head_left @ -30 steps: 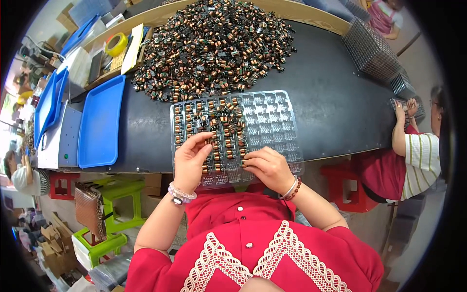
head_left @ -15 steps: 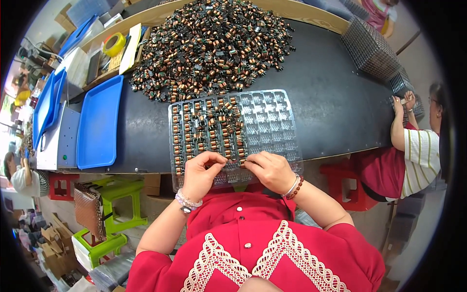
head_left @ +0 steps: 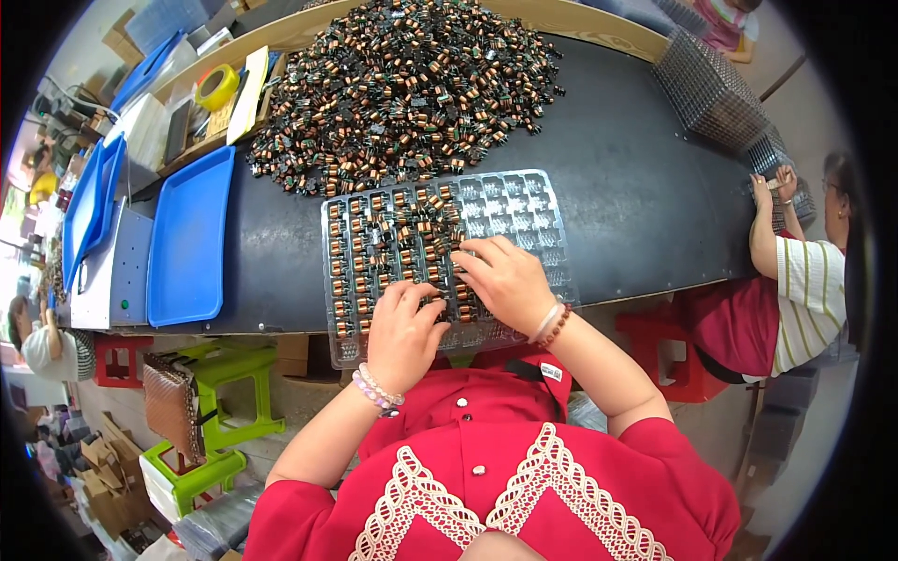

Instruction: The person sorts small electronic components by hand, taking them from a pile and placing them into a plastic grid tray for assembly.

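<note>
A clear plastic tray with rows of small pockets lies at the table's front edge. Copper-wound coils with dark bases fill its left columns, and more lie loose in a heap over its middle. My left hand is bent over the lower middle rows, fingers curled; whatever is between its fingertips is hidden. Higher up, my right hand reaches in from the right, its fingertips closed at the edge of the loose coils. The coil there is too small to see clearly. Pockets on the right side hold no coils.
A big pile of coils rises behind the tray against a wooden rail. To the left lie a blue tray and a yellow tape roll. Stacked trays stand far right, near a co-worker's hands.
My right hand has moved up and left from the lower rows to the loose coils. My left hand has shifted slightly right, its fingers now pointing further up the tray.
</note>
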Demonstrator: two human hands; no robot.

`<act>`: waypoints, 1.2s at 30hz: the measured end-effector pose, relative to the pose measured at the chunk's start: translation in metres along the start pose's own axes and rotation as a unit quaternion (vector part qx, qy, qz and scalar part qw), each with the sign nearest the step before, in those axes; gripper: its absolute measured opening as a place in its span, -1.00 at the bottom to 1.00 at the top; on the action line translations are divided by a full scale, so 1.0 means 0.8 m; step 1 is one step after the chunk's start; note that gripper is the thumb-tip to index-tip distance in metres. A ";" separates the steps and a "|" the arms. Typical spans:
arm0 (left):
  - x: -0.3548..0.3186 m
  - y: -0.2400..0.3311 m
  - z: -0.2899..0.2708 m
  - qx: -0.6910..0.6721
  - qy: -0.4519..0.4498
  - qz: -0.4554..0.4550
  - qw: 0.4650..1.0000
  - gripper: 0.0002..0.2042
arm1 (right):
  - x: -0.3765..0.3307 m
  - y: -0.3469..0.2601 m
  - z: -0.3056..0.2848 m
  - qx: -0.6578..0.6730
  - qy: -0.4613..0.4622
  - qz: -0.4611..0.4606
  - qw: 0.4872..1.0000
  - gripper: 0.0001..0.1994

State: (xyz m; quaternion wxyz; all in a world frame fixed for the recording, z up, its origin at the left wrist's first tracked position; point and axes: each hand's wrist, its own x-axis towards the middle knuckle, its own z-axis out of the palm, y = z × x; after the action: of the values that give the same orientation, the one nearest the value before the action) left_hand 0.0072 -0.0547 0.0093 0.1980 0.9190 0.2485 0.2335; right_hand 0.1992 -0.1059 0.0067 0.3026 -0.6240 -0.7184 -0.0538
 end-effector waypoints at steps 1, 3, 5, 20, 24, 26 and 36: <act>0.000 0.001 0.000 0.012 -0.007 0.012 1.000 -0.73 | -0.001 0.008 0.010 -0.012 -0.019 -0.009 1.000 -0.73; -0.005 -0.005 0.004 -0.029 0.012 0.016 0.999 -0.73 | -0.002 0.011 0.012 -0.006 -0.005 -0.015 1.000 -0.73; -0.007 -0.010 0.005 -0.075 0.056 0.032 0.995 -0.76 | 0.000 0.007 0.007 0.015 0.027 -0.015 0.999 -0.73; -0.001 -0.017 -0.013 -0.571 -0.061 -0.332 0.748 -0.83 | -0.010 -0.001 0.007 0.108 -0.058 0.228 0.966 -0.80; -0.004 -0.011 -0.006 -0.393 -0.005 -0.250 0.885 -0.90 | -0.012 -0.004 0.001 0.138 -0.006 0.155 0.978 -0.81; 0.001 -0.008 -0.009 -0.220 0.002 -0.133 0.966 -0.88 | -0.016 -0.004 0.001 0.134 0.000 0.113 0.984 -0.82; 0.005 -0.007 0.006 -0.047 0.011 -0.132 0.990 -0.88 | -0.021 0.001 0.007 0.101 -0.027 0.076 0.992 -0.80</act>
State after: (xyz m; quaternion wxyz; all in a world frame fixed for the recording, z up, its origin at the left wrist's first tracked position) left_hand 0.0111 -0.0495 0.0038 0.2677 0.8653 0.3581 0.2266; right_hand 0.1985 -0.1180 -0.0066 0.3482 -0.6443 -0.6783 0.0594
